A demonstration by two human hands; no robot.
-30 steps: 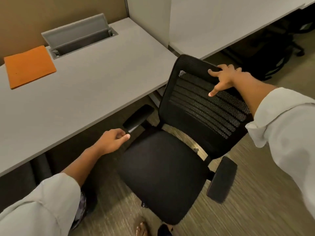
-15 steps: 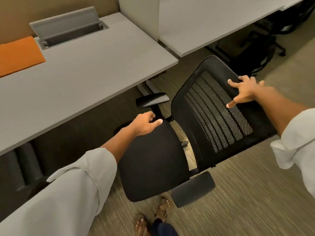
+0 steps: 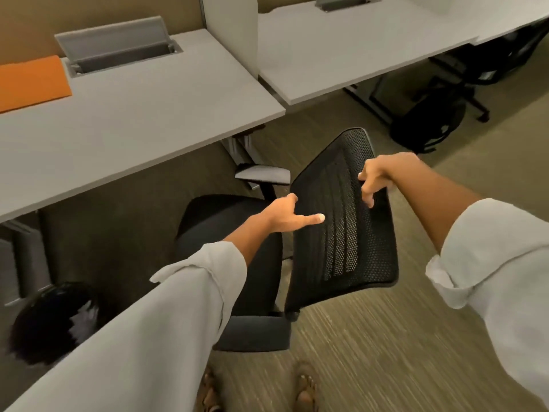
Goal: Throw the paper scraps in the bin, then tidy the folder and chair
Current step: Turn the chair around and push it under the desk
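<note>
The black office chair [image 3: 350,248] stands in front of the grey desk [image 3: 148,114], its mesh backrest towards me and its seat towards the desk. My left hand [image 3: 285,217] grips the backrest's left edge, thumb lying across the mesh. My right hand [image 3: 377,179] curls over the backrest's upper right edge. The orange folder [image 3: 29,81] lies flat at the desk's far left, beside an open grey cable hatch [image 3: 118,49]. A dark bin [image 3: 50,322] with a black liner sits on the floor under the desk at lower left. No paper scraps are visible.
A white divider panel [image 3: 231,28] separates this desk from a second grey desk [image 3: 356,49] on the right. Under that desk are a black bag [image 3: 427,126] and another chair's base [image 3: 475,93]. My sandalled feet [image 3: 303,391] stand on striped carpet behind the chair.
The chair has swivelled so its seat faces the desk and its back faces me. My left hand moved from the armrest area to the backrest's left edge; my right hand stayed on the backrest.
</note>
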